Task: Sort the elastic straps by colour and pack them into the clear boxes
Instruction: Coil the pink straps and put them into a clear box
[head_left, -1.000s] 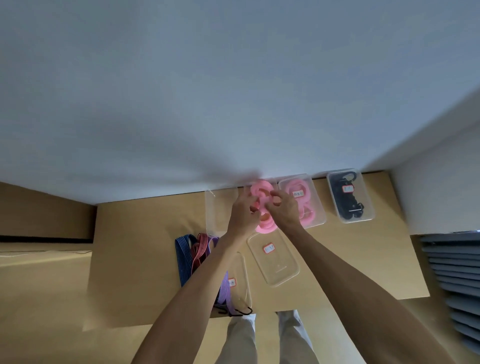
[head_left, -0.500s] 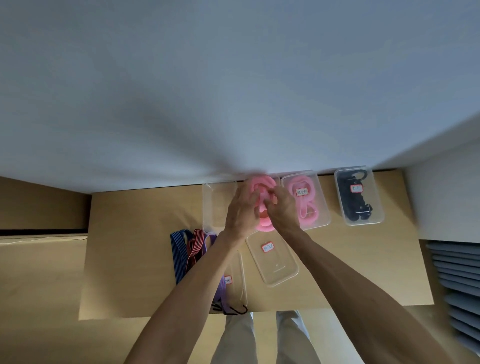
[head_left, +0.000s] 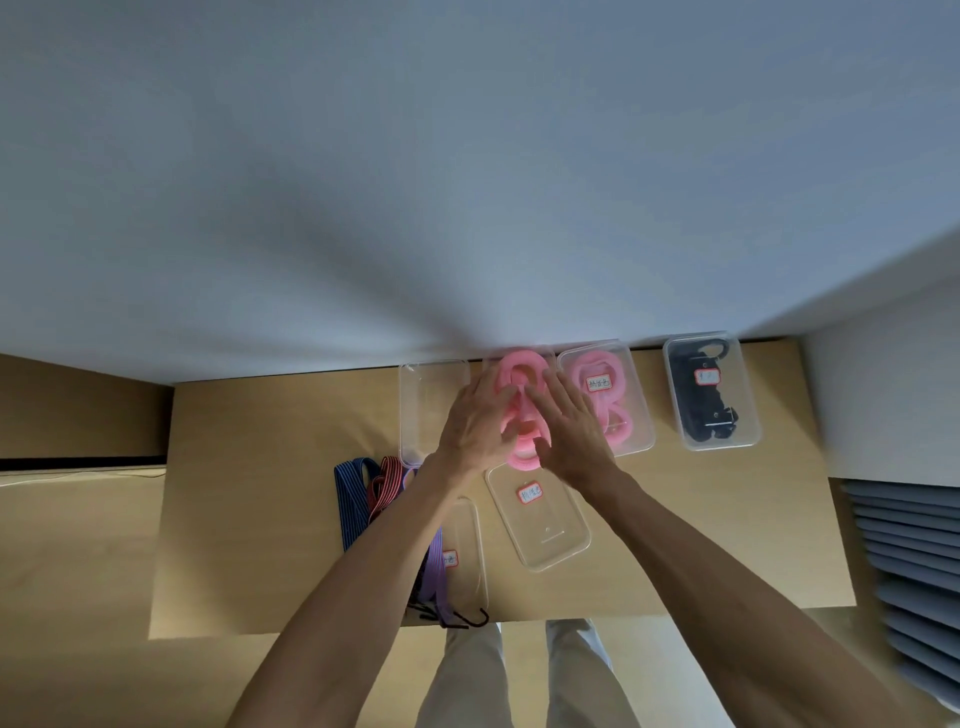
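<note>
Pink straps (head_left: 519, 410) lie coiled in the open box at the upper middle, and I press them down with the flat fingers of my left hand (head_left: 475, 423) and right hand (head_left: 569, 431). Two boxes at the upper right are packed; the striped straps (head_left: 363, 493) on the bench (head_left: 260, 493) remain.

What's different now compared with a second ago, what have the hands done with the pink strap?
Both hands have gone from pinching the pink strap with curled fingers to pressing it down into its clear box with flatter, straighter fingers: left hand, right hand. The lidded pink box, black-strap box, loose lid and unsorted straps stayed put.
</note>
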